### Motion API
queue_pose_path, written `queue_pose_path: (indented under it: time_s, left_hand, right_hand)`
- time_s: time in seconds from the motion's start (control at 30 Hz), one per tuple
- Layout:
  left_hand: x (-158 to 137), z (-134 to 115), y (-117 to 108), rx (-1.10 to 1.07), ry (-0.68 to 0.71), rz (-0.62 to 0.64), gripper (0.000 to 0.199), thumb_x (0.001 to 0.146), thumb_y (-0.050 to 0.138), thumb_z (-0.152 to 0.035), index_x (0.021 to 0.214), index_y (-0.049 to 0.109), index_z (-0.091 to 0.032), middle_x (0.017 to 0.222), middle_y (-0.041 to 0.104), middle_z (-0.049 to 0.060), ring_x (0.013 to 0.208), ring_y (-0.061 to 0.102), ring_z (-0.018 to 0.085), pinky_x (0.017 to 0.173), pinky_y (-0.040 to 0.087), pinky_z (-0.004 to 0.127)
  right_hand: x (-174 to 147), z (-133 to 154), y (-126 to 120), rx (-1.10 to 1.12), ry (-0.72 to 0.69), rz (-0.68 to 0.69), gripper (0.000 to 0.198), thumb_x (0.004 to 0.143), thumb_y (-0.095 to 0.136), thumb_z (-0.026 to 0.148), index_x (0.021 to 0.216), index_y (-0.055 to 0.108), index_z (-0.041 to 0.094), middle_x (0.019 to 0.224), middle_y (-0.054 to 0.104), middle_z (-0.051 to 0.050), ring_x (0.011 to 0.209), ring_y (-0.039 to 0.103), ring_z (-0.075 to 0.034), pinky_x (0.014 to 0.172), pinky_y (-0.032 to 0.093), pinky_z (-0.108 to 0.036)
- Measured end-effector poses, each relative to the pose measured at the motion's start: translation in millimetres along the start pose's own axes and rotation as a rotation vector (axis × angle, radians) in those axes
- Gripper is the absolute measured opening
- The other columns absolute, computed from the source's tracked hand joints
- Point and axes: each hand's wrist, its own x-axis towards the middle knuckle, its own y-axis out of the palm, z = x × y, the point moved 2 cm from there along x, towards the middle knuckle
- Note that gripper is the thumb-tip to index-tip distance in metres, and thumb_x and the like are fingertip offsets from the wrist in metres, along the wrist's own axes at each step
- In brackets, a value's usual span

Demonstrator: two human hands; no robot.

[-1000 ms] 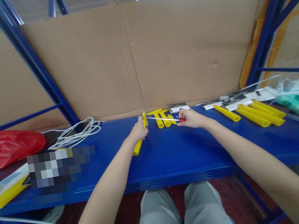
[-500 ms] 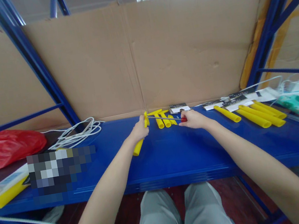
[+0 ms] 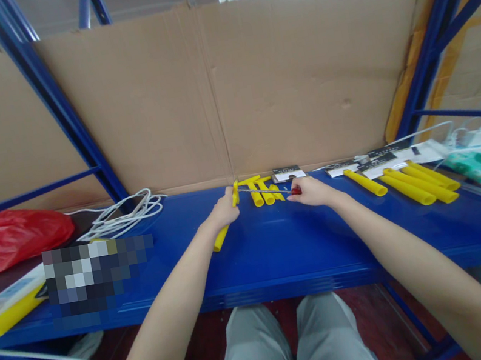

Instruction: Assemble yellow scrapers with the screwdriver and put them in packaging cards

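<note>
My left hand (image 3: 223, 208) is closed around a yellow T-shaped handle (image 3: 221, 238), its round tube slanting down toward me and its head sticking up past my fingers. My right hand (image 3: 314, 191) grips a screwdriver (image 3: 296, 191) by its red grip. The thin metal shaft runs left, and its tip meets the head of the yellow handle; the exact contact point is too small to make out. Just behind the shaft lie two more yellow T-shaped handles (image 3: 256, 196) and a short yellow piece (image 3: 276, 193).
On the blue shelf (image 3: 275, 254), right, lie several yellow tubes (image 3: 408, 189) with black-and-white packets (image 3: 379, 168). A coiled white cable (image 3: 135, 213), a red bag (image 3: 11, 240) and a blurred-out patch are at left. A cardboard sheet (image 3: 297, 78) stands behind, between blue posts.
Almost nothing differs. The yellow handle in my left hand has shifted very slightly, and the screwdriver stays against its head.
</note>
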Motion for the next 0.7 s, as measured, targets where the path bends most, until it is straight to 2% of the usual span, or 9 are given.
queue_pose_path:
  time_s: [0.1,0.23,0.33,0.43,0.5,0.6,0.7]
  left_hand:
    - [-0.4,-0.4,-0.3,0.008,0.006,0.006,0.056,0.077,0.047,-0.006,0.130,0.029,-0.012,0.098,0.066,0.017,0.086,0.066,0.024,0.075,0.049,0.033]
    - [-2.3,-2.1,-1.1,0.009,-0.001,0.015,0.056,0.077,0.046,-0.005,0.130,0.029,-0.011,0.101,0.066,0.018,0.087,0.066,0.025,0.076,0.049,0.034]
    - [-2.6,-2.4,-1.4,0.013,-0.007,0.009,0.057,0.077,0.046,-0.005,0.131,0.029,-0.012,0.103,0.065,0.018,0.089,0.065,0.025,0.076,0.049,0.034]
    - [-1.2,-0.8,-1.2,0.025,-0.014,0.001,0.058,0.076,0.047,-0.006,0.130,0.028,-0.013,0.102,0.065,0.017,0.091,0.065,0.024,0.076,0.048,0.032]
    - [0.1,0.7,-0.8,0.029,-0.014,0.000,0.057,0.076,0.048,-0.006,0.130,0.029,-0.013,0.101,0.066,0.016,0.091,0.065,0.024,0.075,0.048,0.031]
    - [1.5,2.0,-0.1,0.026,-0.003,-0.005,0.057,0.076,0.048,-0.006,0.129,0.029,-0.013,0.100,0.066,0.016,0.089,0.065,0.024,0.074,0.048,0.031]
    - [2.1,2.4,0.5,0.012,-0.004,-0.009,0.057,0.076,0.048,-0.006,0.129,0.029,-0.013,0.100,0.066,0.016,0.088,0.065,0.024,0.075,0.049,0.032]
  right_hand:
    - [-0.5,0.1,-1.3,0.000,0.059,-0.033,0.018,0.074,0.065,0.035,0.079,0.058,0.019,0.078,0.066,-0.006,0.071,0.058,-0.018,0.058,0.038,-0.025]
    - [-0.9,1.5,-2.3,0.004,0.050,0.000,0.021,0.071,0.068,0.034,0.080,0.058,0.018,0.076,0.065,-0.005,0.069,0.058,-0.017,0.056,0.036,-0.024]
    - [-1.5,2.7,-2.1,0.025,-0.016,0.050,0.019,0.077,0.061,0.035,0.076,0.059,0.017,0.072,0.064,-0.006,0.065,0.057,-0.017,0.055,0.036,-0.025]
    - [-1.9,3.9,0.0,0.063,-0.081,0.124,0.026,0.086,0.047,0.035,0.073,0.060,0.017,0.071,0.065,-0.006,0.063,0.057,-0.016,0.056,0.037,-0.026]
    - [-1.3,3.8,1.0,0.062,-0.080,0.115,0.025,0.087,0.046,0.033,0.074,0.060,0.017,0.073,0.065,-0.007,0.064,0.057,-0.017,0.057,0.037,-0.026]
    - [0.1,2.6,1.6,0.030,-0.040,0.050,0.013,0.080,0.057,0.030,0.077,0.058,0.018,0.075,0.065,-0.006,0.067,0.058,-0.017,0.058,0.037,-0.025]
    - [0.1,1.9,1.3,0.027,-0.005,-0.001,0.018,0.072,0.067,0.029,0.082,0.056,0.018,0.076,0.065,-0.005,0.068,0.058,-0.017,0.058,0.037,-0.024]
